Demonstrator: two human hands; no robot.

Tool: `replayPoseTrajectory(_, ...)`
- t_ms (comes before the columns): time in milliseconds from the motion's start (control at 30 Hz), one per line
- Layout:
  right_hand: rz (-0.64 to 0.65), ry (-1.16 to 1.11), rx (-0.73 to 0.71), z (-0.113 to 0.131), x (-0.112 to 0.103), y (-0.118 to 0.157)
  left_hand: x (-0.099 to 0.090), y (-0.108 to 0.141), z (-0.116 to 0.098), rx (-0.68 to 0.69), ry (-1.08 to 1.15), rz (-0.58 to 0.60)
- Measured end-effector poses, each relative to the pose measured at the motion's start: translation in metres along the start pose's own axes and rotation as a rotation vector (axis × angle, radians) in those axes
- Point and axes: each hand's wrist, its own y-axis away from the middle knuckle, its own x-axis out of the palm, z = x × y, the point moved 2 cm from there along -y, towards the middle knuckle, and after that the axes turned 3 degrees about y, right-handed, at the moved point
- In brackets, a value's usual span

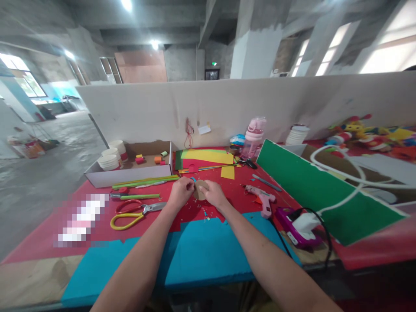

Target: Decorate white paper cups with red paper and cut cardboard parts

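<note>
A round brown cardboard disc (200, 196) is pinched by my right hand (212, 193), with the thumb lying across its face. My left hand (182, 191) is at the disc's left edge, its fingers curled together; what they pinch, if anything, is hidden. Just above those fingertips shows a small curved blue strip (193, 179), and I cannot tell which hand touches it. Small paper scraps (205, 212) lie on the red table covering below the disc. Scissors (143, 213) with red and yellow handles rest left of my left wrist.
A pink glue gun (264, 199) and purple power strip (300, 227) with cables are at right, beside a green panel (318, 190). A white-walled box (130, 177) with paper cups stands back left. Coloured paper (208, 156) and a pink bottle (253, 136) are behind.
</note>
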Motion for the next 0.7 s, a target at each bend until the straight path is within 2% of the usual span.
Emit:
replayPoseTrajectory(100, -0.003, 0.007, 0.006, 0.002, 0.003, 0.0, 0.006, -0.001, -0.004, -0.007, -0.135, -0.007)
replayPoseTrajectory(233, -0.013, 0.042, 0.029, 0.001, 0.004, -0.001, 0.014, -0.005, -0.007, -0.118, -0.214, 0.009)
replayPoseTrajectory(367, -0.038, -0.004, 0.016, -0.002, 0.002, -0.001, 0.008, -0.007, 0.005, -0.252, -0.237, -0.005)
replayPoseTrajectory(433, -0.065, -0.135, 0.009, -0.005, 0.002, 0.0, -0.001, -0.006, 0.016, -0.316, -0.221, -0.019)
replayPoseTrajectory(533, -0.062, -0.457, 0.059, -0.009, 0.003, -0.002, -0.011, -0.003, 0.026, -0.324, -0.159, -0.019)
replayPoseTrajectory(700, 0.021, -0.894, 0.173, -0.011, 0.008, -0.005, -0.009, -0.001, 0.021, -0.304, -0.13, 0.014)
